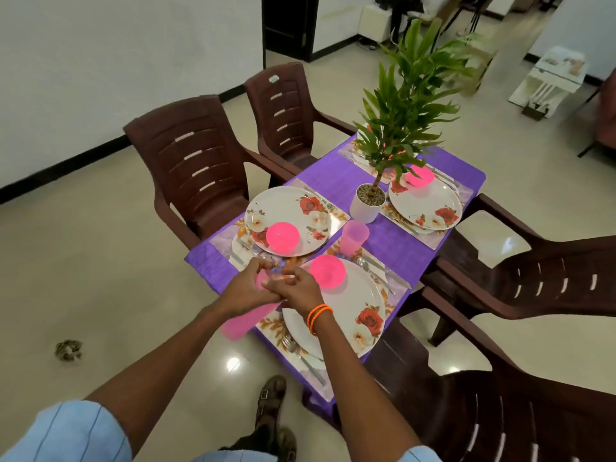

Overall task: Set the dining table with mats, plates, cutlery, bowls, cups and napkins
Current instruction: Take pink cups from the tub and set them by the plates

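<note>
At lower centre of the frame, left hand (245, 290) and right hand (301, 290) both grasp the pink cup stack (238, 323) (cup-placing step), so the next move likely requires separating one cup for a mat (333, 216).

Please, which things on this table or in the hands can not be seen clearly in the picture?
- Head view: the pink cups under both hands; the left hand and right hand hide the rims, so their number is unclear.
- Far place setting: the plant leaves cover most of it.
- Near fork: blurred, partly under the near plate.
- Dark object on the floor: too small and blurred to identify.
</note>
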